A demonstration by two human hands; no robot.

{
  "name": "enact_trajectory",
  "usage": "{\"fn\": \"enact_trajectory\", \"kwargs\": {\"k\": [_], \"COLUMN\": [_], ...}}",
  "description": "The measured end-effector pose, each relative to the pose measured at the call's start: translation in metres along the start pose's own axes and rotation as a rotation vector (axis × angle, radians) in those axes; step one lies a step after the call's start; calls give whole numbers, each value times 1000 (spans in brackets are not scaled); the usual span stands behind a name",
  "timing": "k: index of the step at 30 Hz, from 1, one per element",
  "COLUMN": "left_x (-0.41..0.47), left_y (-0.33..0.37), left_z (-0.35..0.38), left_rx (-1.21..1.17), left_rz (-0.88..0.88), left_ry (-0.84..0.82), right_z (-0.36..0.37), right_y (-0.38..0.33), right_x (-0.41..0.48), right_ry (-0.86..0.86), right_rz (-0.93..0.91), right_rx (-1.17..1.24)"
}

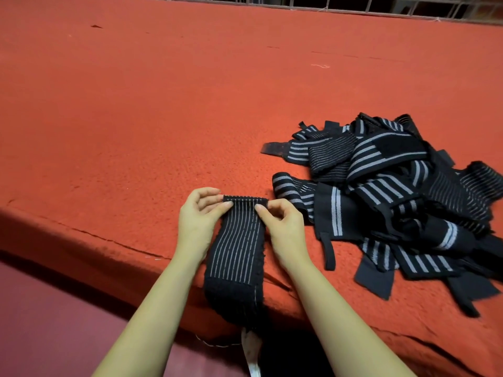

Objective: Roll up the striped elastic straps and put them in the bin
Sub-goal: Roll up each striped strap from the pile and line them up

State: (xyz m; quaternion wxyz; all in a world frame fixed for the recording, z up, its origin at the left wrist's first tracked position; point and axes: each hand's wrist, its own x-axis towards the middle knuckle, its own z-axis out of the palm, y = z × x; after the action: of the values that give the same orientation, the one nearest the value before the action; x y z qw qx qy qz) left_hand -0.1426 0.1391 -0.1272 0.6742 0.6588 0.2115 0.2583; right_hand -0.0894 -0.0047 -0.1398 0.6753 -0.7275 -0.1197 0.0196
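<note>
A black elastic strap with thin white stripes (236, 251) lies lengthwise on the red table, its near end hanging over the front edge. My left hand (200, 216) pinches the strap's far left corner. My right hand (283, 224) pinches the far right corner. The far end is folded over in a small first turn between my fingers. A white tag (251, 355) hangs from the strap's lower end. No bin is in view.
A loose pile of black striped straps (394, 197) lies on the red felt table (136, 118) just right of my hands. The table's front edge runs diagonally from the left to the lower right. A metal rail (353, 4) borders the far side.
</note>
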Motion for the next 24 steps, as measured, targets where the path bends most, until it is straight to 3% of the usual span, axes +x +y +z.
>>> {"fn": "enact_trajectory", "kwargs": {"k": [6, 12, 15, 19, 24], "left_x": [-5, -16, -24, -35, -55], "left_y": [4, 22, 37, 55, 65], "left_z": [-1, -3, -1, 9, 39], "left_rx": [147, 182, 206, 279, 256], "left_rz": [66, 97, 159, 203, 198], "left_ry": [-121, -197, -229, -275, -449], "right_z": [0, -7, -17, -36, -71], "right_y": [-6, -21, -35, -45, -49], "right_x": [-1, -10, -22, -29, -45], "right_ry": [-5, -169, -252, -176, -103], "right_rz": [28, 138, 106, 33, 45], "right_rx": [94, 269, 185, 68, 172]}}
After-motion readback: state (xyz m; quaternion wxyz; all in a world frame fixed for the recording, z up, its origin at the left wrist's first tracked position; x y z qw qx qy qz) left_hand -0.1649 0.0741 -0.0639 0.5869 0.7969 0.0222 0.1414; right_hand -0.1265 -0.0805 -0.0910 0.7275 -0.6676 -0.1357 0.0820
